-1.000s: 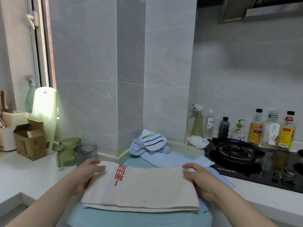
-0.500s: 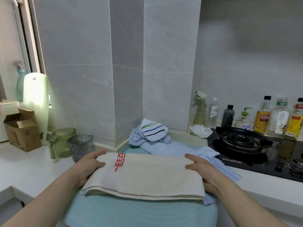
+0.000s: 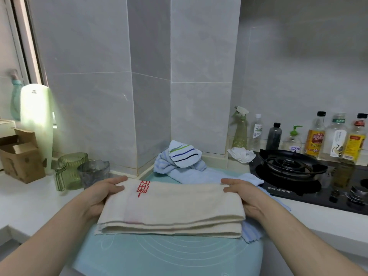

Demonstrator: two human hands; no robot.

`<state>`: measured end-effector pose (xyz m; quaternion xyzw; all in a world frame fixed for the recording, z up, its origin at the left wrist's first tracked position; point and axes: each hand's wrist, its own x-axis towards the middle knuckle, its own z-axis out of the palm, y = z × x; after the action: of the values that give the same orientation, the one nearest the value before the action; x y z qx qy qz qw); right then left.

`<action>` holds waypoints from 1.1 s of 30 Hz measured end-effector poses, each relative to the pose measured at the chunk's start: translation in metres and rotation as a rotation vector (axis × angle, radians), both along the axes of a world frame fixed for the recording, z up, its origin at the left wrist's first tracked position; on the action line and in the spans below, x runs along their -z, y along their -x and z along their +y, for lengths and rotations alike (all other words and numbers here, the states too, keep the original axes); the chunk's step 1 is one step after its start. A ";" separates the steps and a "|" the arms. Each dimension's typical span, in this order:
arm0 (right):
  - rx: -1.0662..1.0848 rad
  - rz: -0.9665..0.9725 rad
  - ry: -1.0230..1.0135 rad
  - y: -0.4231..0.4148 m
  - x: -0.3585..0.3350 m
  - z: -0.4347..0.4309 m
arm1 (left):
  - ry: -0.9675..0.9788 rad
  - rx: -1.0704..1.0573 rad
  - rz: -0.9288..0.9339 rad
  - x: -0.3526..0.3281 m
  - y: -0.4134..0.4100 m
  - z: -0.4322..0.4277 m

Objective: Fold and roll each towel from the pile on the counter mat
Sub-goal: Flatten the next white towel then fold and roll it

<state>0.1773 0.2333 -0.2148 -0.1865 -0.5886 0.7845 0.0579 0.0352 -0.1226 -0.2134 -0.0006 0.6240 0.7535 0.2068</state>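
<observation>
A cream towel (image 3: pixel 175 208) with red characters lies folded into a long band on the pale teal counter mat (image 3: pixel 169 253). My left hand (image 3: pixel 101 194) grips its left end, thumb on top and fingers underneath. My right hand (image 3: pixel 245 196) grips its right end the same way. Behind it a light blue towel (image 3: pixel 201 174) lies spread on the mat, partly under the cream one. At the back corner sits a white towel with green, blue and black stripes (image 3: pixel 184 154) on a crumpled blue one.
Two ribbed cups (image 3: pixel 83 172) and a cardboard box (image 3: pixel 20 154) stand on the white counter to the left. To the right are a gas hob (image 3: pixel 290 166), a crumpled tissue (image 3: pixel 242 154) and several bottles (image 3: pixel 316 136) along the wall.
Both hands have folded the cream towel's far edge toward me, so the band is narrower and thicker. The view has tilted down slightly.
</observation>
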 end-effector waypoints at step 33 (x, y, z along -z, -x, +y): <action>-0.311 -0.179 -0.814 -0.050 0.010 -0.005 | 0.535 0.296 0.219 0.005 -0.013 -0.029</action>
<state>0.2273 0.2279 -0.2248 -0.1249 -0.8734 0.4688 -0.0431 0.0486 -0.1515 -0.2184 0.1169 0.8120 0.5200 0.2381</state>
